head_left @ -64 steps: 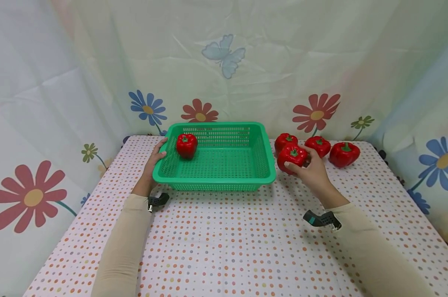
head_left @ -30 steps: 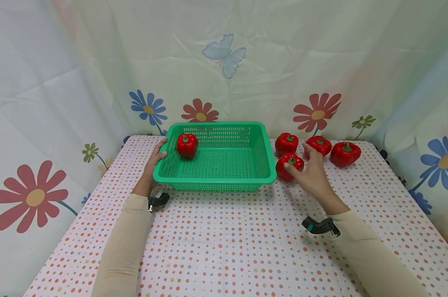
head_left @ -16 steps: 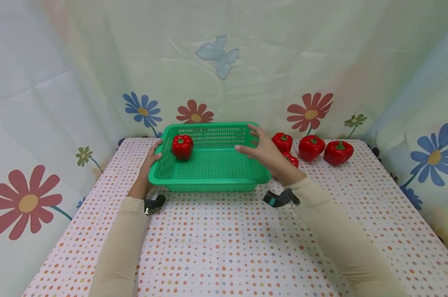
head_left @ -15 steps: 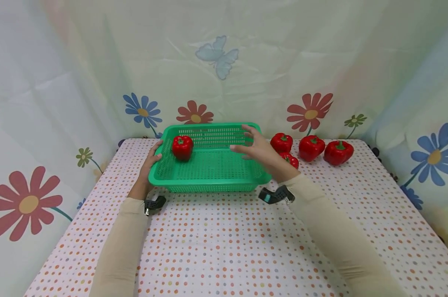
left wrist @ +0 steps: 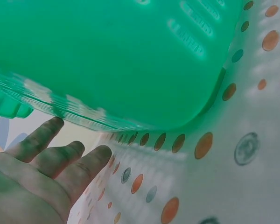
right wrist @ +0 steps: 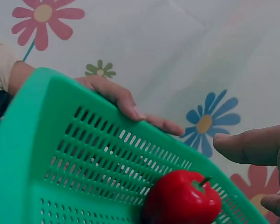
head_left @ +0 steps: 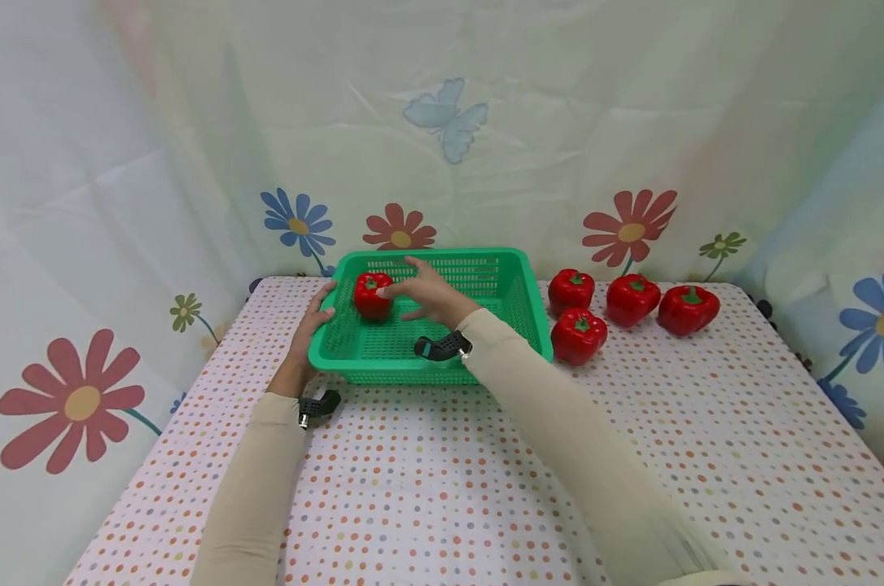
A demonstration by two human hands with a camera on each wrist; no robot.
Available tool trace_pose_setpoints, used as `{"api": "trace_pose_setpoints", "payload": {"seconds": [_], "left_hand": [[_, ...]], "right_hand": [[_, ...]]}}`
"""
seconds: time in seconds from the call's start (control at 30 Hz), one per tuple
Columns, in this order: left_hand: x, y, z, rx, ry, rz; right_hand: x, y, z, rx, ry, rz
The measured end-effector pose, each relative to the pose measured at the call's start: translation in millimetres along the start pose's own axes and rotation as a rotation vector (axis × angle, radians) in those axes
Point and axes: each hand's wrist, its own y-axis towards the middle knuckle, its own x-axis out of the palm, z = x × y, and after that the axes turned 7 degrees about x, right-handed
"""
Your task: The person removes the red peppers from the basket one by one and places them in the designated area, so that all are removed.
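A green plastic basket [head_left: 518, 305] with slotted walls stands at the back of the table. One red bell pepper [head_left: 369, 303] sits inside it, by the left end. My left hand [head_left: 312, 322] rests against the basket's left end, thumb at the rim; in the left wrist view its fingers [left wrist: 81, 172] lie straight and spread beside the outer wall. Over the basket is my right hand [head_left: 433, 295], holding nothing, thumb and fingers spread apart. Its thumb overlaps the pepper in the head view, but a gap shows between them in the right wrist view.
Several more red bell peppers lie right of the basket: a front pepper [head_left: 579, 336] close to its right rim, others in a row behind, out to the rightmost pepper [head_left: 689, 310]. A flowered curtain [head_left: 530, 163] hangs behind the dotted tablecloth [head_left: 413, 480].
My right hand let go of the front bell pepper, leaving it on the table by the basket, then swept left over the basket to the pepper inside. My left hand stayed at the rim.
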Motion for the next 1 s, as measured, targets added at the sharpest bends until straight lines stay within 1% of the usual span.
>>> {"api": "trace_pose_setpoints", "payload": {"seconds": [0.1, 0.23, 0.4, 0.53, 0.67, 0.8, 0.9, 1.0], "left_hand": [[1.4, 0.9, -1.6, 0.0, -0.005, -0.004], [1.7, 0.5, -1.9, -0.007, -0.008, -0.004], [1.5, 0.0, -1.6, -0.002, 0.004, 0.0], [1.0, 2.8, -4.4, 0.003, 0.013, -0.002], [-1.6, 7.5, -10.6, 0.009, 0.025, 0.001], [-5.2, 10.9, -16.5, 0.01, 0.027, 0.022], [-7.6, 12.2, -16.8, -0.001, 0.032, 0.015], [-9.2, 12.7, -15.7, -0.003, 0.042, 0.017]], "right_hand": [[6, 12.1, 3, 0.014, 0.054, 0.006], [14, 22.7, 4, 0.032, 0.081, 0.034], [21, 37.7, 3, 0.045, 0.071, 0.046], [20, 49.0, 5, 0.061, 0.047, 0.064], [19, 53.3, 8, 0.08, -0.009, 0.087], [23, 55.3, 10, 0.075, -0.11, 0.055], [27, 54.8, 10, 0.067, -0.186, 0.035], [31, 53.3, 10, 0.06, -0.238, 0.026]]}}
